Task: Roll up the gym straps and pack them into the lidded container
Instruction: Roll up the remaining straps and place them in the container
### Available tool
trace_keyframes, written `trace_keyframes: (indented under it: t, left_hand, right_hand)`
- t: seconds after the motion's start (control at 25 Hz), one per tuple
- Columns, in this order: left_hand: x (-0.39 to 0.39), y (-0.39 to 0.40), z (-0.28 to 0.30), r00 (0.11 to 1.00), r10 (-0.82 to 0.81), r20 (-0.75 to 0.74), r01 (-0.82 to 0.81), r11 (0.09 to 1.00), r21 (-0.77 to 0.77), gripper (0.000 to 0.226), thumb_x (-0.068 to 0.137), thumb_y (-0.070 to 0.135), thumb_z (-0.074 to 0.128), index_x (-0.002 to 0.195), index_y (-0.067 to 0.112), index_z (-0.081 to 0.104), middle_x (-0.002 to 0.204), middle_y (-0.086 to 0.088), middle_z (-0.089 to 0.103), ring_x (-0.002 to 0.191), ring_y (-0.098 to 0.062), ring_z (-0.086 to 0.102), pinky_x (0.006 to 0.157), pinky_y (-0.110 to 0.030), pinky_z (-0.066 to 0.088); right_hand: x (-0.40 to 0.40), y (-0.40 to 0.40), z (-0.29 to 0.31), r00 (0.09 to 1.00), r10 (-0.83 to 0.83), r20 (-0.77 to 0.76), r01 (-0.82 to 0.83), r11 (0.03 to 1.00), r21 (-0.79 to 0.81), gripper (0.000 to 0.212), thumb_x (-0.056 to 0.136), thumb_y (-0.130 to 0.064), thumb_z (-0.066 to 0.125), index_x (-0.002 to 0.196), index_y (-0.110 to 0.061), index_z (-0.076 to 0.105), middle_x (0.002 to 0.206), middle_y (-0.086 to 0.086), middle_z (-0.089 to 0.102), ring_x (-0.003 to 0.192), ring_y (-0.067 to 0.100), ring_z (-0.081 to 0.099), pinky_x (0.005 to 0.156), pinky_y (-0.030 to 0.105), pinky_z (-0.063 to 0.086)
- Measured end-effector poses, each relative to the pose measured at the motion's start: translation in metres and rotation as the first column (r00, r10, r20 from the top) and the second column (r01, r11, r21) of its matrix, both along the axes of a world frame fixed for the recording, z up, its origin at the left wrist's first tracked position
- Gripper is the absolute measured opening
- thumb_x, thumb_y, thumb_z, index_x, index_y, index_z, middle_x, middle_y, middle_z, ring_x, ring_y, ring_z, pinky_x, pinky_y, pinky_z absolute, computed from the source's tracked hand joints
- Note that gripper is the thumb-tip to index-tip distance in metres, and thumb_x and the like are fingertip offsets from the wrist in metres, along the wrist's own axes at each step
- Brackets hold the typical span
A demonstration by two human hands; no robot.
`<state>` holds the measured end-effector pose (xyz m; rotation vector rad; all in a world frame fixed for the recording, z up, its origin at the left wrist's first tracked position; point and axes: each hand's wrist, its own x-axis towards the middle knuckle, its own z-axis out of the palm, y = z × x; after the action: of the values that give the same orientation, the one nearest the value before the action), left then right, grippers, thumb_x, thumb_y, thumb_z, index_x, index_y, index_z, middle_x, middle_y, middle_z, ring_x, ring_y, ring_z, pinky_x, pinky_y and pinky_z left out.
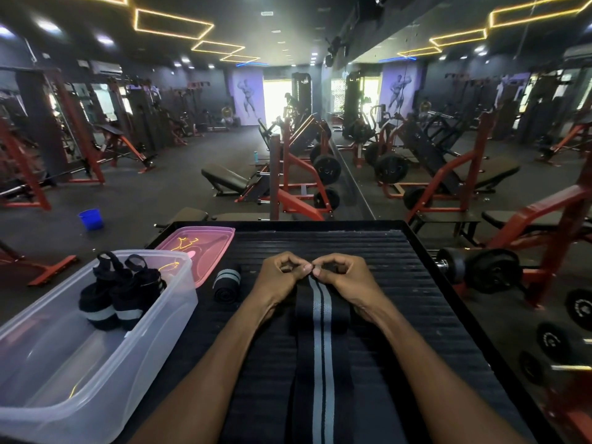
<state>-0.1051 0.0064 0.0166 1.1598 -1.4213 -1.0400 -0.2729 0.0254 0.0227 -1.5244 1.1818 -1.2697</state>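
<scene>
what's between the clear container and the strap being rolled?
In the head view, one already rolled strap lies on the black mat between the clear container and the flat strap that both hands are pinching. Otherwise bare mat.

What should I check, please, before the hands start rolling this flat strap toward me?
1. Both hands on the far end: left hand and right hand pinch the strap: ok.
2. Strap lies flat and straight, stripes centred: ok.
3. First fold started evenly: cannot tell, fingers hide it.
4. Container open, with room beside two rolled straps: ok.
5. Pink lid off and within reach: ok.
6. Finished roll on the mat packed: not ok.
</scene>
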Motion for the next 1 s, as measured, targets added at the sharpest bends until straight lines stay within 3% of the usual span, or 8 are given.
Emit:
trace_keyframes:
  t: [0.16, 0.32, 0.48, 0.68, 0.8, 0.88, 1.0]
  left_hand:
    - [-0.0016, 0.0009, -0.0020, 1.000, 0.005, 0.015, -0.005, 0.999, 0.036, 0.009, 0.087, 0.017, 0.076, 0.078, 0.017, 0.074, 0.084, 0.006, 0.076, 0.084, -0.005, 0.069, 0.078, -0.022, 0.048]
    - [-0.0007, 0.0017, -0.0047, 0.997, -0.065, -0.030, 0.068, 0.987, 0.144, 0.028, 0.085, 0.041, 0.076, 0.085, 0.013, 0.077, 0.094, -0.002, 0.078, 0.092, -0.014, 0.069, 0.079, -0.028, 0.049]
    - [-0.0037, 0.0020, -0.0054, 0.997, -0.033, -0.074, 0.040, 0.995, 0.091, 0.009, 0.084, 0.018, 0.079, 0.077, 0.013, 0.075, 0.084, 0.000, 0.076, 0.084, -0.007, 0.069, 0.078, -0.020, 0.048]
    - [-0.0055, 0.0024, -0.0040, 0.995, 0.004, -0.099, 0.006, 0.994, 0.105, 0.018, 0.082, -0.005, 0.075, 0.077, 0.011, 0.069, 0.081, -0.002, 0.073, 0.079, -0.009, 0.067, 0.069, -0.013, 0.051]
    - [-0.0069, 0.0036, -0.0039, 0.991, -0.006, -0.131, 0.022, 0.992, 0.123, 0.016, 0.081, -0.003, 0.077, 0.083, 0.011, 0.072, 0.087, -0.003, 0.074, 0.084, -0.010, 0.067, 0.076, -0.016, 0.052]
    - [-0.0060, 0.0035, -0.0038, 0.982, -0.021, -0.188, 0.055, 0.982, 0.179, 0.009, 0.081, 0.005, 0.079, 0.086, 0.013, 0.076, 0.093, -0.005, 0.076, 0.094, -0.016, 0.069, 0.088, -0.026, 0.054]
    - [-0.0047, 0.0049, 0.0005, 0.996, 0.014, -0.090, 0.004, 0.980, 0.197, 0.006, 0.082, 0.013, 0.080, 0.088, 0.015, 0.078, 0.096, -0.008, 0.077, 0.095, -0.019, 0.070, 0.093, -0.033, 0.054]
  right_hand:
    - [-0.0007, -0.0039, -0.0022, 0.995, -0.067, -0.073, 0.065, 0.998, -0.018, 0.007, 0.084, -0.006, 0.077, 0.089, -0.011, 0.079, 0.092, 0.003, 0.078, 0.095, 0.020, 0.072, 0.093, 0.033, 0.055]
    - [-0.0030, -0.0061, -0.0025, 0.993, -0.068, -0.091, 0.064, 0.997, -0.047, 0.013, 0.085, -0.005, 0.076, 0.086, -0.017, 0.079, 0.090, 0.001, 0.079, 0.092, 0.017, 0.073, 0.093, 0.038, 0.057]
    - [-0.0026, -0.0054, -0.0041, 0.998, -0.017, -0.066, 0.016, 1.000, -0.010, 0.009, 0.084, -0.004, 0.077, 0.091, -0.008, 0.079, 0.093, 0.005, 0.078, 0.095, 0.018, 0.073, 0.093, 0.033, 0.057]
    - [-0.0003, -0.0053, -0.0060, 0.999, -0.033, 0.019, 0.030, 0.991, 0.127, 0.005, 0.087, -0.011, 0.076, 0.087, -0.007, 0.078, 0.089, 0.007, 0.078, 0.092, 0.019, 0.072, 0.089, 0.029, 0.055]
    - [0.0020, -0.0052, -0.0045, 0.997, -0.077, 0.016, 0.075, 0.995, 0.066, 0.008, 0.085, -0.003, 0.076, 0.081, -0.010, 0.077, 0.086, 0.008, 0.077, 0.085, 0.015, 0.070, 0.085, 0.027, 0.055]
    - [0.0020, -0.0056, -0.0034, 0.993, -0.110, 0.030, 0.109, 0.994, 0.031, 0.014, 0.081, 0.001, 0.078, 0.078, -0.013, 0.076, 0.087, 0.009, 0.077, 0.086, 0.018, 0.070, 0.086, 0.032, 0.056]
    - [0.0013, -0.0051, -0.0033, 0.994, -0.099, 0.045, 0.097, 0.994, 0.049, 0.011, 0.081, 0.001, 0.078, 0.084, -0.009, 0.077, 0.090, 0.009, 0.076, 0.087, 0.016, 0.069, 0.086, 0.030, 0.056]
